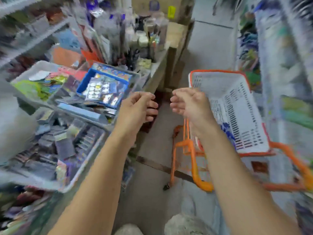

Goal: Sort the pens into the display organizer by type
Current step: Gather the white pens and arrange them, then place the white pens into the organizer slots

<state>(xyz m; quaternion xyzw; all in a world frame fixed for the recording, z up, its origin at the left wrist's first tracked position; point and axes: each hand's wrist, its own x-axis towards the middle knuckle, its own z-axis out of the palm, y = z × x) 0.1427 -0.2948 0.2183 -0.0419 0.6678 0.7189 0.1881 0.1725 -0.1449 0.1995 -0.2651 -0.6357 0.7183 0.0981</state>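
Both hands in mid-air, holding nothing: left hand (141, 106) and right hand (188, 103) w/ fingers loosely curled. Pens (118, 41) blurred, upright at surface's back. Advice: steady gaze, reach left, pick one type at a time.

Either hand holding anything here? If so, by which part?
Nothing visibly held. The left hand and right hand hang in the air with loosely curled fingers, beside the white basket. The frame is blurred.
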